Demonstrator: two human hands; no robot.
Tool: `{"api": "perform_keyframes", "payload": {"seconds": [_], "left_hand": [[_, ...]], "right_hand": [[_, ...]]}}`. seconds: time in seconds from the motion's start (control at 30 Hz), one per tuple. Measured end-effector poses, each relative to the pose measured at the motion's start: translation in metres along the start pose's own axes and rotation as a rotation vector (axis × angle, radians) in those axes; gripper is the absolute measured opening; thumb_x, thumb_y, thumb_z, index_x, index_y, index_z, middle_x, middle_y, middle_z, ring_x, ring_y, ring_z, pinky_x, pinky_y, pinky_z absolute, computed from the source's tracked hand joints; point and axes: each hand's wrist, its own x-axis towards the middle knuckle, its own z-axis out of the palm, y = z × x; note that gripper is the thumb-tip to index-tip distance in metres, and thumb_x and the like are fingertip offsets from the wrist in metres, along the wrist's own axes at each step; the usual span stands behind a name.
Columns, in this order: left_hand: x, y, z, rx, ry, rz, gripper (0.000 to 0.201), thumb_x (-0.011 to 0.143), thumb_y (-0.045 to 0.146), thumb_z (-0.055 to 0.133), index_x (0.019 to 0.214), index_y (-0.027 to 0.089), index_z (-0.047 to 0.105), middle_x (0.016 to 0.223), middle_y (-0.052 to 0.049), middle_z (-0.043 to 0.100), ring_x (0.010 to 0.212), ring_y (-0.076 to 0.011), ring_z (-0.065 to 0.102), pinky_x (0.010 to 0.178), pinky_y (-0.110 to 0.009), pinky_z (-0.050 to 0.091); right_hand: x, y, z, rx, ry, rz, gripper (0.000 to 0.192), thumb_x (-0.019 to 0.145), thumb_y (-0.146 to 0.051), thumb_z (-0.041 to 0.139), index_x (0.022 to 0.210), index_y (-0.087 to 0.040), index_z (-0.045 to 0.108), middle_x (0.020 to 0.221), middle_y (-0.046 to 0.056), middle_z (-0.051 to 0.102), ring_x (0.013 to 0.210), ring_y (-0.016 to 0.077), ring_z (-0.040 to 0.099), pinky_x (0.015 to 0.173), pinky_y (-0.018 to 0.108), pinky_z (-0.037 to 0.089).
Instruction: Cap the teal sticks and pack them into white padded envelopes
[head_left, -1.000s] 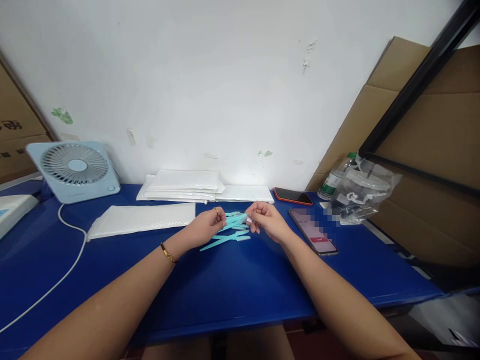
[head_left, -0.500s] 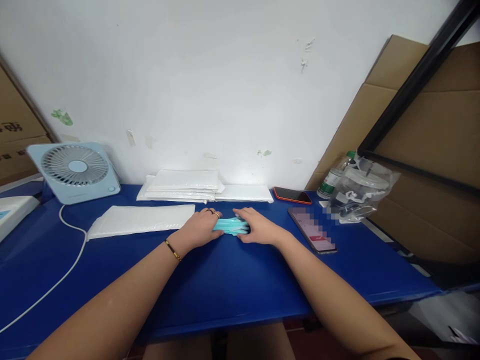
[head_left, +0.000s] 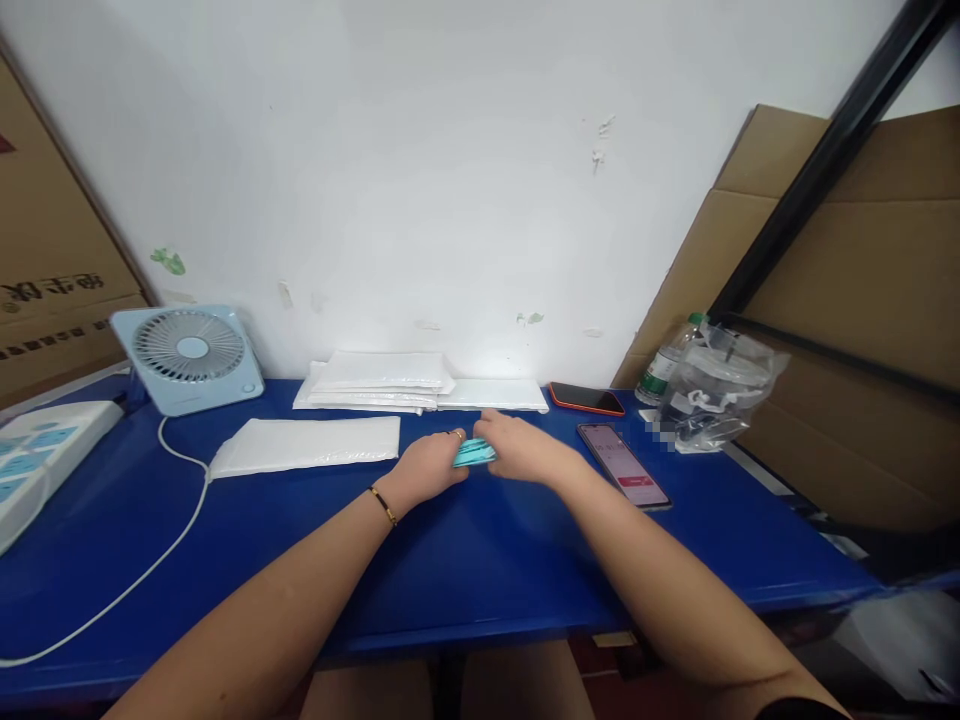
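The scene is bright and evenly lit, with soft light from above and no hard shadows. A pale glare spot sits low on the white wall (head_left: 480, 350), just above the stack of white bags (head_left: 375, 380). The blue table (head_left: 465, 560) shows a faint sheen and only weak shadow under the forearms. Wide-angle distortion bends the edges, so the black post (head_left: 825, 160) and cardboard (head_left: 862, 300) lean. A small patch by the plastic bag (head_left: 720, 385) is pixelated; detail elsewhere is fairly sharp.
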Motion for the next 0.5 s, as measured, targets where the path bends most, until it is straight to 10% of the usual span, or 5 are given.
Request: {"api": "perform_keyframes", "payload": {"seconds": [0.13,0.2,0.5], "left_hand": [[0.004,0.003,-0.003,-0.485,0.229,-0.059,0.020,0.079,0.033,0.052,0.090,0.016,0.054,0.073,-0.002,0.063,0.066,-0.0169,0.060,0.059,-0.025,0.044],[0.005,0.004,-0.001,-0.629,0.283,-0.097,0.021,0.081,0.037,0.050,0.080,0.016,0.054,0.061,0.000,0.060,0.055,-0.0142,0.057,0.053,-0.024,0.042],[0.008,-0.009,0.015,-0.580,0.144,-0.125,0.016,0.075,0.030,0.054,0.078,0.015,0.056,0.065,0.000,0.064,0.061,-0.0148,0.061,0.056,-0.023,0.045]], "right_hand": [[0.008,-0.015,-0.050,0.223,0.181,-0.181,0.048,0.068,-0.037,0.070,0.109,-0.019,0.053,0.101,0.005,0.053,0.087,0.0166,0.053,0.071,0.025,0.040],[0.018,-0.026,-0.057,0.275,0.328,-0.196,0.030,0.078,-0.042,0.060,0.097,-0.018,0.059,0.093,0.004,0.055,0.086,0.0151,0.052,0.073,0.025,0.038],[0.037,-0.029,0.003,0.309,0.548,-0.069,0.031,0.093,-0.032,0.036,0.079,-0.016,0.058,0.079,0.004,0.056,0.077,0.0124,0.052,0.070,0.023,0.039]]}}
